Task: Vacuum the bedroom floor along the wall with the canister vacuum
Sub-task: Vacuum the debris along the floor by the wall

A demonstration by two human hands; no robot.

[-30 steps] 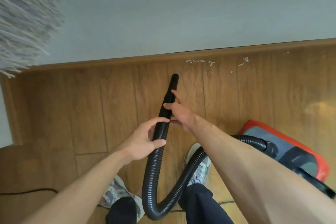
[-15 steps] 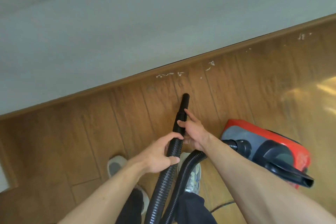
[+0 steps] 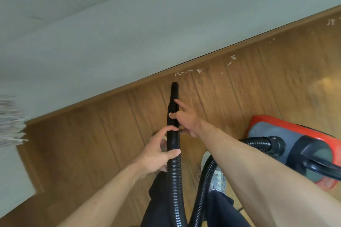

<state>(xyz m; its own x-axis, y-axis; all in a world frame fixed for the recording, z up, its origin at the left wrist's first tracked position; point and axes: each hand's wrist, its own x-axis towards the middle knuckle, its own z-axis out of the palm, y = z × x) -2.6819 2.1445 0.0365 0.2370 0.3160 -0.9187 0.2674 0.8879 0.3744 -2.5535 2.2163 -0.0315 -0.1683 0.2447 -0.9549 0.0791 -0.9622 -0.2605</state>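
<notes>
Nearest, a grey sneaker [image 3: 218, 177] stands just right of the black corrugated hose [image 3: 174, 171], which runs up over a dark trouser leg [image 3: 156, 201]. Farther up the hose, the left hand [image 3: 158, 153] wraps it, thumb and fingers closed round the ribs. Just beyond, the right hand [image 3: 186, 119] clasps the rigid nozzle [image 3: 175, 91] at the hose's end, thumb across it, forefinger laid along it. The red-and-grey canister vacuum [image 3: 295, 143] sits right of the hose, joined to it. Past the nozzle tip, white scraps [image 3: 186, 72] lie on the wood floor [image 3: 92, 143] by the baseboard [image 3: 110, 96].
</notes>
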